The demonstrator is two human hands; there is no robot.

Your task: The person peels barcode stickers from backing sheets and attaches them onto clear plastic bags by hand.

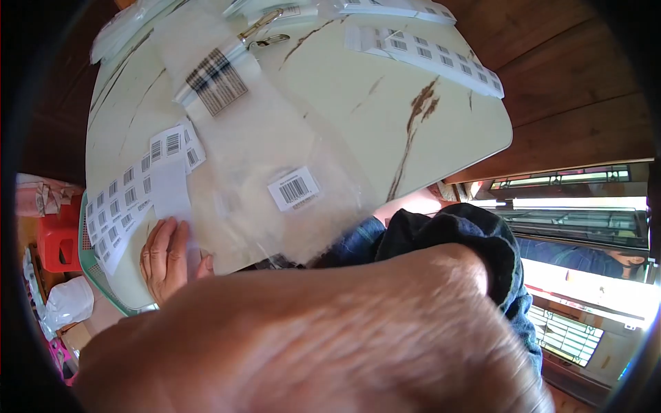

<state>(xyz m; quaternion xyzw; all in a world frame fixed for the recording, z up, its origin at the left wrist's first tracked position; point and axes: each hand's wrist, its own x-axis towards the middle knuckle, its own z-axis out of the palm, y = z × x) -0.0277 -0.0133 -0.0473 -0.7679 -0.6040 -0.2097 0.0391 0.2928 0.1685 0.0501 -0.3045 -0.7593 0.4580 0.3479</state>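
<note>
My left hand (165,258) lies at the table's near left edge. Its fingers stretch flat over a white strip of the barcode label sheet (113,210), with the thumb beside a clear plastic bag's edge. The plastic bag (275,144) lies flat and bears a white barcode label (295,189). Farther up it, a larger dark printed patch with barcode lines (217,82) shows. My right forearm sweeps across the foreground, close to the camera and blurred. Only part of my right hand (120,351) shows at lower left; its fingers are hidden.
More barcode label sheets (441,58) lie at the table's far right. A gold-coloured metal tool (261,27) rests near the far edge, by clear plastic packets (127,31). A green basket rim (103,292) and red stool (58,237) stand left of the marbled table (344,89).
</note>
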